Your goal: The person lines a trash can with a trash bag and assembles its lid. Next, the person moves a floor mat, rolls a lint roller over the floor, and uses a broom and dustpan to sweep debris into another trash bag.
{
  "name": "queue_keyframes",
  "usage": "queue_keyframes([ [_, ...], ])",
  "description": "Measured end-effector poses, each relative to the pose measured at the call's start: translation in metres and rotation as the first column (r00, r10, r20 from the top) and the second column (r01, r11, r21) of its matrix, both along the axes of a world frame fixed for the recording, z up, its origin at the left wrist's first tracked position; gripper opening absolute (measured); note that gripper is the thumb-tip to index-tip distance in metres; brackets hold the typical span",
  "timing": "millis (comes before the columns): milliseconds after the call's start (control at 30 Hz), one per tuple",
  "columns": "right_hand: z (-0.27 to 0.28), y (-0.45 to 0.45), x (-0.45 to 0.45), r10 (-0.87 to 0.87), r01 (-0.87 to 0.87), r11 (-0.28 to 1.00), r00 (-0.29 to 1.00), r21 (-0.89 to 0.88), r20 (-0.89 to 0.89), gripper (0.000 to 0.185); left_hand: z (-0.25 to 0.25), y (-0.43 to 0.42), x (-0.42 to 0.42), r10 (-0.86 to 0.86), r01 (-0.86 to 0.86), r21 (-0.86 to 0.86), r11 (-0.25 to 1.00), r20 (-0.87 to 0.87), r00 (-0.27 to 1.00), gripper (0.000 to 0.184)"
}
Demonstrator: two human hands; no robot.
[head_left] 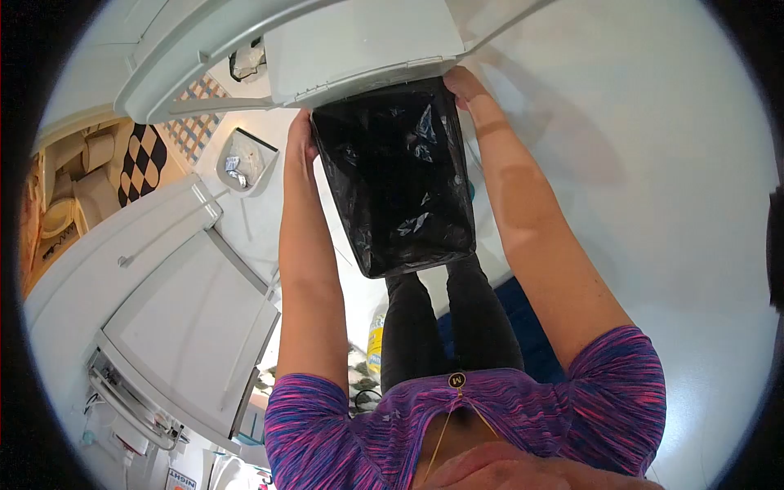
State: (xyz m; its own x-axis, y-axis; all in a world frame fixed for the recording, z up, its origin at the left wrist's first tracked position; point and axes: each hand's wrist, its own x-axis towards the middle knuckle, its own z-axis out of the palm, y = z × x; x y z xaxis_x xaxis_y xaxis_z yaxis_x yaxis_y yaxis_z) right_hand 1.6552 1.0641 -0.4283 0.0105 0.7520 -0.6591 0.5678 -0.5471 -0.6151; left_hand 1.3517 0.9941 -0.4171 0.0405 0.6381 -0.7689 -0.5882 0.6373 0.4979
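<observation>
A trash bin lined with a black plastic bag [392, 175] is held out in front of my body, its mouth facing up at me. The bag's edge is folded over the rim. A pale lid [363, 45] stands raised at the bin's far side, along a hinge line. My left hand [303, 137] grips the far left corner, its fingers partly hidden. At the far right corner, my right hand [464, 86] is closed on the edge near the hinge. Inside the bag I see only dark, shiny creases.
On the left floor stands a small white bin [247, 162] with crumpled waste in it. A white cabinet-like unit [192, 327] fills the lower left. Beside my legs are a yellow-labelled container [376, 343] and a dark blue mat [523, 327]. A pale wall [653, 163] is on the right.
</observation>
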Motion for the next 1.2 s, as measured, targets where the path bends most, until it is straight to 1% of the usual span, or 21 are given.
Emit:
queue_keyframes([
  [33, -0.048, 0.002, 0.013, 0.219, -0.227, 0.918, 0.974, 0.324, 0.059, 0.02, 0.002, -0.002, 0.0, -0.003, 0.003, 0.005, 1.0, -0.005, 1.0, 0.027],
  [100, -0.064, 0.003, 0.016, 0.382, -0.416, 0.687, 0.904, 0.596, 0.19, 0.019, -0.003, -0.011, 0.002, 0.061, -0.061, -0.011, 0.998, 0.01, 0.998, 0.03],
  [133, -0.049, 0.004, 0.006, 0.181, -0.198, 0.909, 0.98, 0.366, 0.079, 0.022, -0.012, -0.011, -0.001, 0.044, -0.046, 0.041, 0.998, 0.027, 0.999, 0.031],
  [167, -0.035, 0.002, -0.002, -0.056, 0.054, 0.995, 0.998, 0.08, 0.027, 0.026, -0.022, -0.013, -0.002, 0.036, -0.037, 0.045, 0.998, 0.028, 0.999, 0.031],
  [200, -0.034, 0.003, -0.004, -0.064, 0.061, 0.995, 0.998, 0.084, 0.028, 0.026, -0.02, -0.017, 0.001, 0.076, -0.077, 0.054, 0.996, 0.033, 0.997, 0.03],
  [267, -0.033, 0.006, -0.003, -0.058, 0.057, 0.997, 0.998, -0.046, -0.024, 0.027, -0.018, -0.023, 0.007, 0.173, -0.175, 0.056, 0.983, 0.042, 0.984, 0.027],
  [300, -0.037, 0.005, 0.0, -0.07, 0.069, 0.997, 0.997, -0.043, -0.016, 0.027, -0.023, -0.025, 0.009, 0.162, -0.165, 0.057, 0.985, 0.05, 0.986, 0.027],
  [333, -0.043, 0.003, 0.002, 0.176, -0.186, 0.954, 0.982, 0.237, 0.062, 0.025, -0.031, -0.028, 0.008, 0.209, -0.199, 0.179, 0.963, -0.036, 0.977, 0.026],
  [367, -0.047, 0.006, 0.005, 0.148, -0.157, 0.968, 0.987, 0.197, 0.06, 0.02, -0.038, -0.031, 0.008, 0.263, -0.218, 0.3, 0.929, -0.117, 0.958, 0.026],
  [433, -0.051, 0.005, 0.006, 0.106, -0.115, 0.981, 0.992, 0.155, 0.062, 0.017, -0.021, -0.033, 0.014, 0.244, -0.223, 0.269, 0.937, -0.046, 0.969, 0.025],
  [467, -0.053, 0.002, 0.002, -0.067, 0.081, 0.99, 0.99, 0.113, -0.124, 0.02, -0.014, -0.033, 0.014, 0.222, -0.231, 0.159, 0.96, 0.073, 0.972, 0.025],
  [500, -0.049, 0.001, -0.001, -0.241, 0.264, 0.964, 0.924, 0.04, -0.298, 0.023, -0.016, -0.031, 0.012, 0.209, -0.222, 0.049, 0.974, 0.192, 0.959, 0.026],
  [633, -0.012, -0.006, 0.0, -0.322, 0.334, 0.943, 0.91, 0.001, -0.26, 0.028, -0.041, -0.03, -0.003, 0.095, -0.128, 0.134, 0.983, 0.228, 0.969, 0.029],
  [733, 0.027, -0.03, 0.01, -0.461, 0.485, 0.874, 0.84, 0.017, -0.286, 0.032, -0.043, -0.022, -0.006, 0.01, -0.018, 0.076, 0.997, 0.116, 0.993, 0.033],
  [800, 0.044, -0.062, 0.026, -0.426, 0.458, 0.87, 0.885, 0.184, -0.187, 0.037, -0.021, -0.025, 0.003, -0.04, 0.018, 0.168, 0.986, 0.133, 0.99, 0.033],
  [867, 0.048, -0.101, 0.043, -0.478, 0.536, 0.809, 0.839, 0.241, -0.26, 0.041, -0.023, -0.03, -0.003, -0.026, 0.01, 0.194, 0.981, 0.079, 0.997, 0.032],
  [900, 0.062, -0.125, 0.05, -0.52, 0.584, 0.783, 0.803, 0.214, -0.29, 0.04, -0.021, -0.031, -0.008, 0.01, -0.015, 0.222, 0.975, 0.028, 1.0, 0.03],
  [933, 0.075, -0.153, 0.057, -0.562, 0.63, 0.754, 0.764, 0.185, -0.316, 0.04, -0.01, -0.035, -0.012, 0.042, -0.035, 0.087, 0.996, -0.081, 0.996, 0.029],
  [967, 0.077, -0.182, 0.066, -0.584, 0.646, 0.745, 0.752, 0.166, -0.305, 0.038, -0.013, -0.04, -0.017, 0.085, -0.076, 0.093, 0.993, -0.102, 0.991, 0.034],
  [1067, 0.09, -0.275, 0.08, -0.692, 0.722, 0.692, 0.676, 0.035, -0.253, 0.031, 0.007, -0.057, -0.024, 0.056, -0.037, 0.092, 0.995, -0.217, 0.974, 0.049],
  [1200, 0.081, -0.414, 0.088, -0.6, 0.598, 0.798, 0.8, 0.078, 0.003, 0.027, 0.024, -0.094, -0.024, 0.102, -0.101, 0.018, 0.995, -0.288, 0.952, 0.049],
])
